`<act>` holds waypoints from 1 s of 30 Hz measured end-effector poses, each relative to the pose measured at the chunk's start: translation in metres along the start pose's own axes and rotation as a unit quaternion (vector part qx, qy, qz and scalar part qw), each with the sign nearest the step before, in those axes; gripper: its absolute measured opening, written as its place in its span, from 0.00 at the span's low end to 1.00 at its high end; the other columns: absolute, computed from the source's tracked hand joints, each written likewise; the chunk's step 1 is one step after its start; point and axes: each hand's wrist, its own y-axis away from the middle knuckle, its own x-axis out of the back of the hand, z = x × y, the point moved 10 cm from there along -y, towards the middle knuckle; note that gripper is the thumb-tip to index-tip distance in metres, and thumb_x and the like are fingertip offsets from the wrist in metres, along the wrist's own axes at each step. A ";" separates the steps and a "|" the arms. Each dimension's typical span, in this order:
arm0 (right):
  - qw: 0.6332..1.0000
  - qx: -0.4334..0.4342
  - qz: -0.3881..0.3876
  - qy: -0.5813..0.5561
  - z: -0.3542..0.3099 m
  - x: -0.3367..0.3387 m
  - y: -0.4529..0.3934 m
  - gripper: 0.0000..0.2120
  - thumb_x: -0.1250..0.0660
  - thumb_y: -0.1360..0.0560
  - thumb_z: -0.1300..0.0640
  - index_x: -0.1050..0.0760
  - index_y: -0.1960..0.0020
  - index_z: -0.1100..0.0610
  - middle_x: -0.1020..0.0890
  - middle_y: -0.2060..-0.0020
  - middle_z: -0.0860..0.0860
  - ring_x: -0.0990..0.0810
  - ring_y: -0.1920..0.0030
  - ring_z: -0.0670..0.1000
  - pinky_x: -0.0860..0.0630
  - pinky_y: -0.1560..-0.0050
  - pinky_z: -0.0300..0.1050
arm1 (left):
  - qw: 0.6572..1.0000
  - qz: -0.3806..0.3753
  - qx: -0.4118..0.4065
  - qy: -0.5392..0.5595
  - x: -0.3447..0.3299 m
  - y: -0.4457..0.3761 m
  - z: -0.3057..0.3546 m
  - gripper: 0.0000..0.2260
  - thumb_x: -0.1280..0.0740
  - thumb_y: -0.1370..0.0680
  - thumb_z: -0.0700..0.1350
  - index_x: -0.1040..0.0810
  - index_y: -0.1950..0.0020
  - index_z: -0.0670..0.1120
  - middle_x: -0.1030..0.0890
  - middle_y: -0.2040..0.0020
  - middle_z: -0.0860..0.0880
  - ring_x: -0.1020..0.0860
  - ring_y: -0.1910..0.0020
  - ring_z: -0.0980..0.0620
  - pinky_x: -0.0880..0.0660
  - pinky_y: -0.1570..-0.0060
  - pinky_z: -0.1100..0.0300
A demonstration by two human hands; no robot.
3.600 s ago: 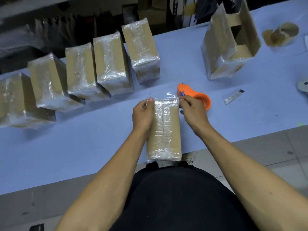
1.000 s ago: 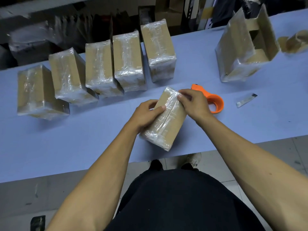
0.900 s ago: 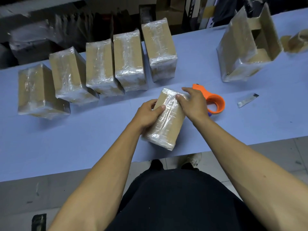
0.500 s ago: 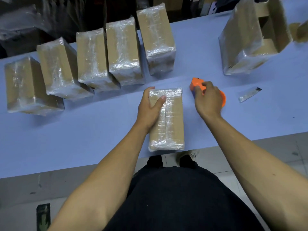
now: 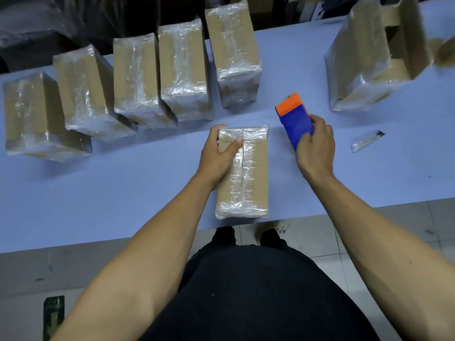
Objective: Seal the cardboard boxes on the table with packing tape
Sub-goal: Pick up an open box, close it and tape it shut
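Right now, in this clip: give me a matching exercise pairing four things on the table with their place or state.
Things:
1. box nearest the person
2. tape dispenser
3. large opened box
4. blade strip

Places or states:
A. lies flat, untouched, right of the right hand
B. stands at the far right, partly wrapped
C. held down by the left hand
D. gripped, lifted on end

Pairs: 1-C, 2-D, 3-B, 4-A
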 end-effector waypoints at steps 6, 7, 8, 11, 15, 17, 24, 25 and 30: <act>0.993 0.099 -0.012 0.057 -0.050 0.022 0.005 0.28 0.28 0.31 0.42 0.30 0.36 0.54 0.24 0.42 0.51 0.26 0.42 0.53 0.29 0.50 0.46 | 0.998 -0.030 0.053 -0.020 -0.001 -0.007 0.005 0.29 0.25 0.24 0.52 0.31 0.26 0.52 0.29 0.27 0.48 0.25 0.33 0.49 0.27 0.37 0.56; 0.992 0.113 -0.007 0.056 -0.058 0.027 0.006 0.25 0.29 0.30 0.43 0.29 0.38 0.53 0.23 0.44 0.50 0.25 0.43 0.53 0.30 0.52 0.45 | 0.997 -0.032 0.044 -0.057 -0.001 -0.007 0.011 0.33 0.25 0.24 0.51 0.36 0.22 0.52 0.32 0.23 0.48 0.28 0.29 0.49 0.30 0.35 0.58; 0.991 0.130 0.002 0.044 -0.066 0.032 0.007 0.23 0.29 0.29 0.43 0.28 0.39 0.52 0.23 0.46 0.49 0.25 0.45 0.52 0.31 0.53 0.44 | 0.994 -0.027 0.021 -0.101 0.000 -0.008 0.021 0.36 0.25 0.24 0.51 0.39 0.20 0.51 0.34 0.22 0.48 0.31 0.26 0.48 0.33 0.33 0.58; 0.984 0.177 0.027 -0.019 -0.089 0.049 0.012 0.22 0.28 0.29 0.43 0.28 0.41 0.52 0.24 0.50 0.46 0.24 0.50 0.49 0.31 0.55 0.41 | 0.986 0.033 -0.096 -0.136 0.010 -0.002 0.072 0.30 0.29 0.21 0.49 0.35 0.21 0.48 0.31 0.23 0.48 0.31 0.26 0.51 0.35 0.35 0.63; 0.973 0.229 0.023 -0.032 -0.110 0.064 0.014 0.24 0.26 0.30 0.43 0.29 0.40 0.53 0.26 0.51 0.43 0.25 0.52 0.48 0.30 0.55 0.42 | 0.995 0.035 -0.061 0.075 0.013 -0.003 0.121 0.13 0.36 0.17 0.55 0.18 0.47 0.48 0.15 0.52 0.52 0.19 0.53 0.56 0.24 0.48 0.56; 0.965 0.261 0.001 -0.016 -0.119 0.063 0.014 0.25 0.24 0.30 0.45 0.29 0.40 0.54 0.26 0.51 0.45 0.25 0.53 0.49 0.30 0.56 0.42 | 0.985 -0.074 0.008 0.155 -0.005 -0.003 0.130 0.16 0.36 0.18 0.59 0.19 0.52 0.48 0.15 0.59 0.51 0.16 0.57 0.52 0.22 0.52 0.54; 0.954 0.294 -0.042 -0.036 -0.136 0.061 0.014 0.25 0.25 0.31 0.41 0.30 0.41 0.51 0.24 0.51 0.47 0.24 0.55 0.47 0.30 0.58 0.34 | 0.962 -0.132 0.013 0.237 -0.006 -0.003 0.139 0.11 0.33 0.18 0.53 0.20 0.53 0.46 0.15 0.60 0.49 0.15 0.57 0.51 0.18 0.57 0.55; 0.954 0.293 -0.050 -0.037 -0.137 0.061 0.013 0.26 0.26 0.31 0.40 0.30 0.41 0.52 0.24 0.51 0.47 0.24 0.55 0.46 0.29 0.59 0.35 | 0.961 -0.134 0.010 0.240 -0.006 -0.003 0.138 0.10 0.33 0.18 0.52 0.20 0.53 0.46 0.15 0.60 0.49 0.15 0.57 0.51 0.18 0.57 0.55; 0.945 0.320 -0.063 0.033 -0.137 0.057 0.013 0.25 0.24 0.32 0.43 0.28 0.43 0.55 0.23 0.54 0.47 0.24 0.57 0.49 0.26 0.58 0.43 | 0.987 0.012 -0.161 -0.019 0.020 -0.009 0.149 0.13 0.35 0.19 0.40 0.17 0.62 0.42 0.18 0.67 0.48 0.21 0.65 0.53 0.25 0.59 0.57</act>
